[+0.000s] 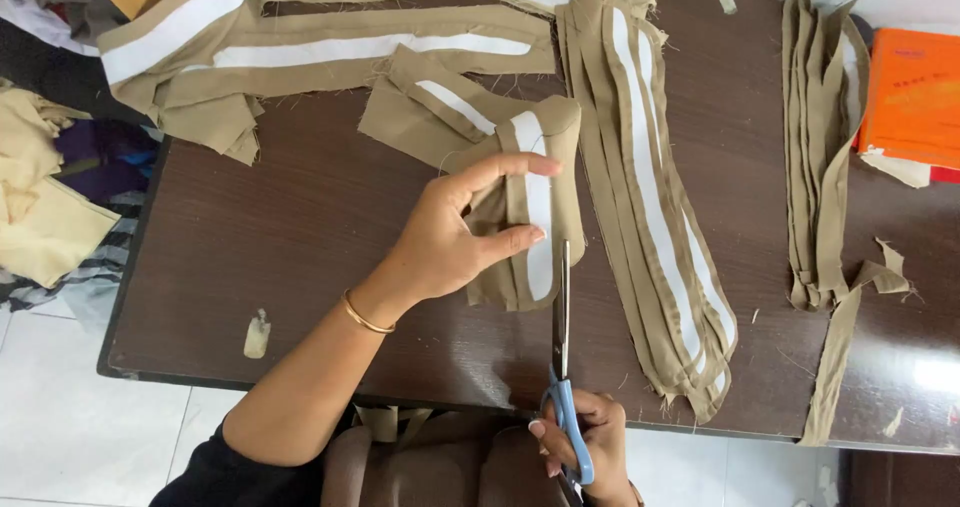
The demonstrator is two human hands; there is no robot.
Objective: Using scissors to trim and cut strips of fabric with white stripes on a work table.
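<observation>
Nearest, the right hand (585,442) grips blue-handled scissors (562,367), blades pointing away along the long axis of a khaki strip (530,217), which the left hand (455,232) pinches on the table (330,217).

You have khaki fabric strips (655,197) with white bands, blue-handled scissors (563,367), a dark brown table (300,227), and an orange book (915,97) far right.

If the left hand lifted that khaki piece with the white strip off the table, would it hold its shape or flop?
The khaki piece would probably flop: it is thin cloth, already bending where the left hand pinches it. It looks light, like the strips in the stack beside it. The white strip may stiffen it a little. Its frayed edges suggest it could shed threads.
</observation>
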